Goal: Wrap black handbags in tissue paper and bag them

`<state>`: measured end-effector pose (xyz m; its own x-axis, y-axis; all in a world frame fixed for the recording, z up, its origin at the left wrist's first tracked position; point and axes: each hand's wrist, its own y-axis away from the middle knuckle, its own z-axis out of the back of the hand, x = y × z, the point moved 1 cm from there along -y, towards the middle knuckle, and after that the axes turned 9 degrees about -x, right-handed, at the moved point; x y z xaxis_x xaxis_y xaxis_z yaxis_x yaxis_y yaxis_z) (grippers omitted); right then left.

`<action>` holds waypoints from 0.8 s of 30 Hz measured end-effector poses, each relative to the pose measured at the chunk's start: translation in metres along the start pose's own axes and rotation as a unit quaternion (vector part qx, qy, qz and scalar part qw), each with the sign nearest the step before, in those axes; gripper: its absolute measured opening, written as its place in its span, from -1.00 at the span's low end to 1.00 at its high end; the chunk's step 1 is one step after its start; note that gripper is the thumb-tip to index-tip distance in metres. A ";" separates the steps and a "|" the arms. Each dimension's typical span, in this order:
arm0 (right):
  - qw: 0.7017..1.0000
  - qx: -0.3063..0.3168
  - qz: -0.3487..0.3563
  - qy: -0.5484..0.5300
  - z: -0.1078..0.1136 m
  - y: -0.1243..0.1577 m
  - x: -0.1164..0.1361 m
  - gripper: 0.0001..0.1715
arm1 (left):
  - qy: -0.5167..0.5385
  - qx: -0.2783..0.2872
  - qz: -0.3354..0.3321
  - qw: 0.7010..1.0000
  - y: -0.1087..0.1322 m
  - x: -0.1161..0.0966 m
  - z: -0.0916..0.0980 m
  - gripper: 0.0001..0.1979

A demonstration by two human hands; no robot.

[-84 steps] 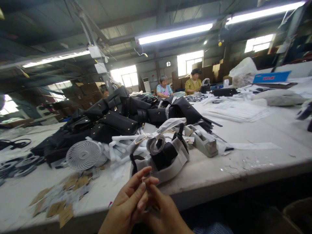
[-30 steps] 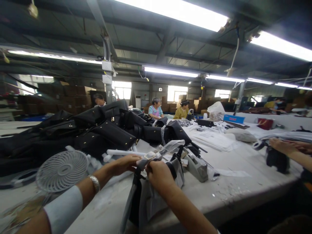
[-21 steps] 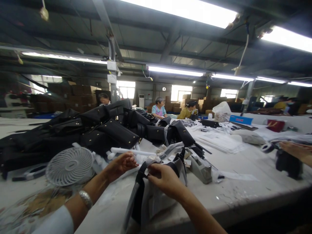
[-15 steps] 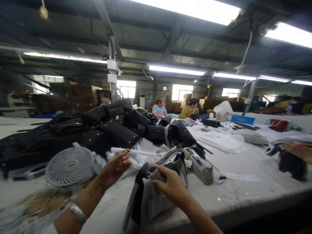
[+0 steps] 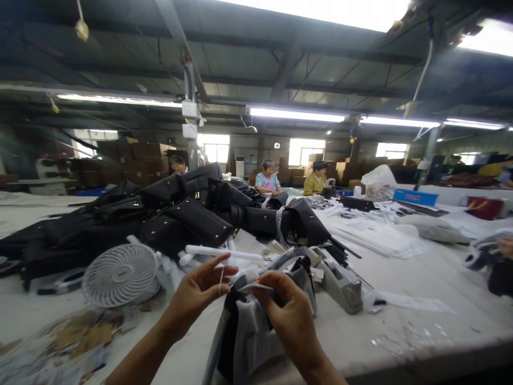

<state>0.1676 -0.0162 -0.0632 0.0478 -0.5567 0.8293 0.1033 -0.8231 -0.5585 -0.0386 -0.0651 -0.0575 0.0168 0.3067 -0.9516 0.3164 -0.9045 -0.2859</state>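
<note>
A black handbag wrapped in grey-white paper (image 5: 256, 331) stands at the table's near edge in front of me. My right hand (image 5: 289, 315) rests on its top, fingers curled round a small pale tag or paper piece. My left hand (image 5: 196, 291) hovers just left of the bag, thumb and forefinger pinching a thin white string, the other fingers spread upward. Both hands meet above the bag's handle.
A small white fan (image 5: 120, 275) lies at the left. A grey tape dispenser (image 5: 339, 280) sits right of the bag. A heap of black handbags (image 5: 168, 214) fills the middle of the table (image 5: 420, 326). Brown tags (image 5: 80, 337) lie near left. Other workers sit far back; another person's hand (image 5: 507, 248) shows at right.
My hands rose from my lap to the wrapped bag. My left hand let go of the wrapping, opened, then pinched a thin white string. My right hand moved onto the bag's top.
</note>
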 end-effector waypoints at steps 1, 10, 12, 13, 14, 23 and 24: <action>1.000 0.011 0.008 -0.001 -0.004 -0.003 0.002 -0.77 | -0.009 0.019 -0.006 1.000 0.000 -0.004 -0.001 -0.29; 0.973 0.178 0.055 0.134 -0.017 -0.032 0.025 -0.06 | -0.173 0.144 -0.177 0.958 -0.001 -0.033 -0.015 -0.33; 0.971 0.218 0.022 0.092 -0.020 -0.037 0.025 0.01 | -0.275 0.121 -0.254 0.919 0.000 -0.040 -0.016 -0.33; 0.970 0.239 -0.002 0.054 -0.022 -0.039 0.024 0.01 | -0.324 0.119 -0.280 0.896 0.000 -0.044 -0.016 -0.30; 0.966 0.258 -0.026 0.008 -0.023 -0.040 0.023 -0.02 | -0.368 0.125 -0.297 0.872 0.000 -0.047 -0.017 -0.27; 0.900 0.204 -0.220 -0.317 -0.018 -0.035 0.015 -0.31 | -0.501 0.079 -0.257 0.823 0.012 -0.047 -0.011 -0.38; 0.917 0.187 -0.207 -0.284 -0.016 -0.033 0.013 -0.37 | -0.483 0.055 -0.224 0.845 0.015 -0.047 -0.008 -0.42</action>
<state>0.1492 0.0018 -0.0342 0.4263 0.0312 0.9041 0.5588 -0.7950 -0.2360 -0.0274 -0.0908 -0.0164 -0.8797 0.2883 -0.3781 -0.0045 -0.8003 -0.5996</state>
